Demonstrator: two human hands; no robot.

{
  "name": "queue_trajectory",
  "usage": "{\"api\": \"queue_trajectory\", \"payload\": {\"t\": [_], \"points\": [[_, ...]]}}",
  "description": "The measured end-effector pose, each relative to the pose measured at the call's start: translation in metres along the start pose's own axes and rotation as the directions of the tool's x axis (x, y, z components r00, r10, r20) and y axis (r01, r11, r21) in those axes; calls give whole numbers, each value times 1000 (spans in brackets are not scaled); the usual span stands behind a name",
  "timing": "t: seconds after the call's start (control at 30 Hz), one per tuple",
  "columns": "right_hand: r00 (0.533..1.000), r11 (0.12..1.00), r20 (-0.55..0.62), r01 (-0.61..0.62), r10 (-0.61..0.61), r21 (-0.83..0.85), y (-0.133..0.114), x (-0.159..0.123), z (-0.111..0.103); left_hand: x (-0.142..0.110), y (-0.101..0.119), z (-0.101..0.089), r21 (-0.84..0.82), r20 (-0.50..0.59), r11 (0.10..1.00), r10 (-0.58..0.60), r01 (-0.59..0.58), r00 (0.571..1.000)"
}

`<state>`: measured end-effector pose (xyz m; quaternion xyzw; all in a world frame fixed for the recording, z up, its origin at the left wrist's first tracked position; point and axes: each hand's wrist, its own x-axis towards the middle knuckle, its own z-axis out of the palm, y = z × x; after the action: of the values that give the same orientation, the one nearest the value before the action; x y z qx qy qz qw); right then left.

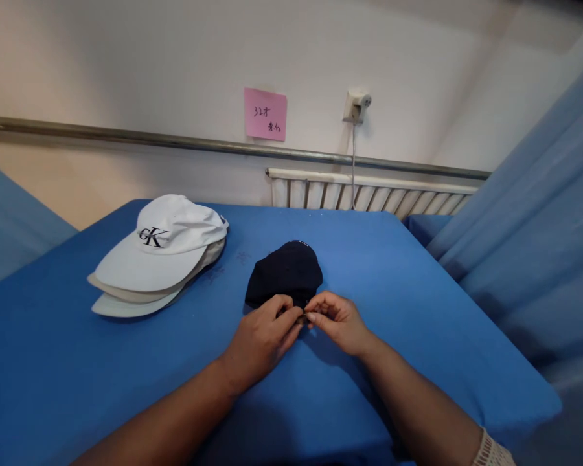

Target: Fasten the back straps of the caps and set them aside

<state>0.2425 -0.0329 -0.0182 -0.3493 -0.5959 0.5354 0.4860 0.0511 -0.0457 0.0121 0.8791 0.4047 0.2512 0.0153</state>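
Observation:
A black cap (286, 272) lies on the blue-covered table in front of me, its near edge toward my hands. My left hand (267, 330) is closed on that near edge, thumb and fingers bent together. Fingertip to fingertip with it, my right hand (337, 318) pinches a small part at the same edge of the cap, which looks like its strap or buckle. The fingers mostly hide that part. To the left, a white cap (179, 223) with black "CK" letters tops a small stack of pale caps, brims pointing toward the lower left.
The blue table cover (369, 259) reaches back to a white radiator (320, 191). A metal rail (184, 140), a pink note (265, 114) and a socket with a plug (357, 107) are on the wall. Blue curtains (529, 226) hang at the right.

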Motion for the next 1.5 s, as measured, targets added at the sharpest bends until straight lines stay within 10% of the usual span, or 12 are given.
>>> {"api": "queue_trajectory", "payload": {"t": [0.37, 0.53, 0.7, 0.83, 1.07, 1.33, 1.5], "points": [[979, 985, -203, -47, 14, -163, 3, 9, -18, 3, -13, -4, -49, 12, 998, -30, 31, 999], [890, 989, -437, -149, 132, -4, 2, 7, -23, 0, -17, 0, -111, 15, 994, -7, 9, 1000], [863, 850, -78, -469, 499, 242, -9, -11, -8, 0, -18, 0, -178, -1, 984, -14, 13, 1000], [815, 672, 114, -539, 567, 509, -8, -17, 18, 1, -19, 0, -212, -6, 977, -33, 31, 999], [802, 497, 0, -370, 597, 785, 9, -4, 45, 0, -19, 2, -208, 19, 977, -48, 51, 999], [816, 564, -80, -320, 572, 761, 10, -2, 47, -1, -20, 2, -224, 21, 974, -40, 44, 999], [835, 597, -103, -295, 541, 746, 7, -4, 40, 0, -28, -6, -244, -161, 968, -90, 49, 983]]}}
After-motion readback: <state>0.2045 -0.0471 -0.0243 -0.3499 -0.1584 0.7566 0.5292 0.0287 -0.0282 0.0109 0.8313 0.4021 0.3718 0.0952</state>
